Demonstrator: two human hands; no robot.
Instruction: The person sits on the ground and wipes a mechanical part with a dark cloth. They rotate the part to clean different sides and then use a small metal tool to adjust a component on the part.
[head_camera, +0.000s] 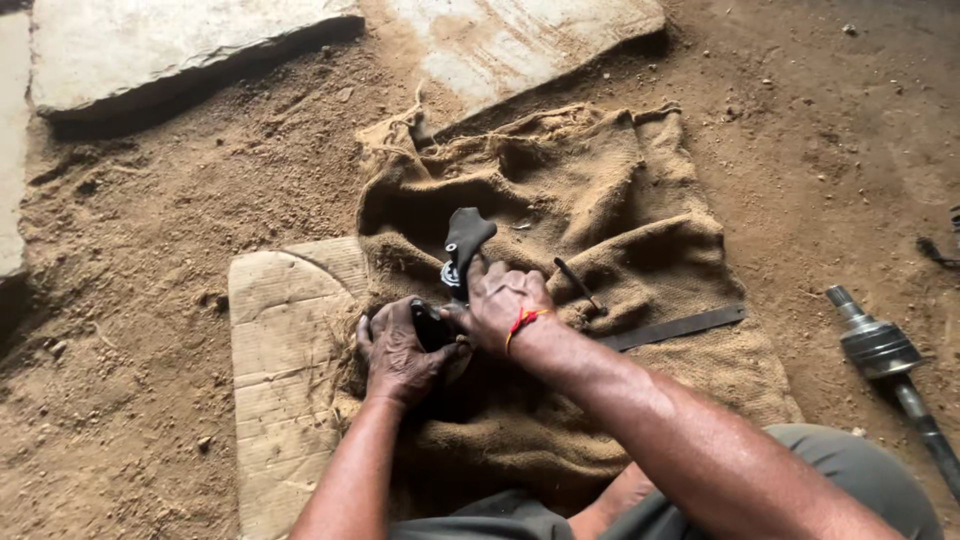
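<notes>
Dark, greasy metal part is clamped by left hand and right hand, steadied over crumpled brown burlap sack at wooden board's right edge.

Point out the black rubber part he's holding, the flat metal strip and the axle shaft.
black rubber part (466, 236), head view, its upper flared end.
flat metal strip (680, 327), head view, mid-length.
axle shaft (878, 348), head view, its joint housing.

dirt-floor repair workshop (greasy axle shaft, burlap sack, stone slabs)
</notes>
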